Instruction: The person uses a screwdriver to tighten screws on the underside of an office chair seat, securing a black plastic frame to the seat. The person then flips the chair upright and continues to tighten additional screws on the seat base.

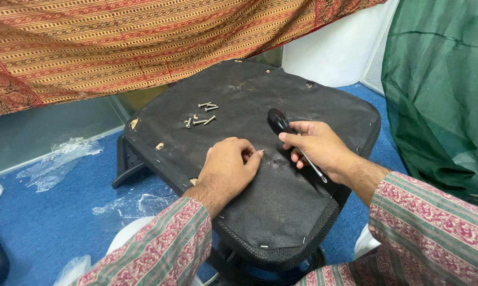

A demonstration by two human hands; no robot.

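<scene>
An upturned black chair seat (281, 100) lies in front of me, its fabric-covered underside facing up. My left hand (228, 169) rests on that fabric with the fingers curled, fingertips touching the surface near the middle. My right hand (318, 148) grips a screwdriver (279, 123) with a black handle; its thin metal shaft sticks out below the hand toward me. Several loose silver screws (202, 117) lie together on the seat's far left part, well away from both hands.
Blue carpet (48, 217) surrounds the seat, with crumpled clear plastic wrap (59, 159) on it at left. A patterned orange cloth (143, 37) hangs across the back. Green netting (445, 90) stands at right, beside a white wall (334, 53).
</scene>
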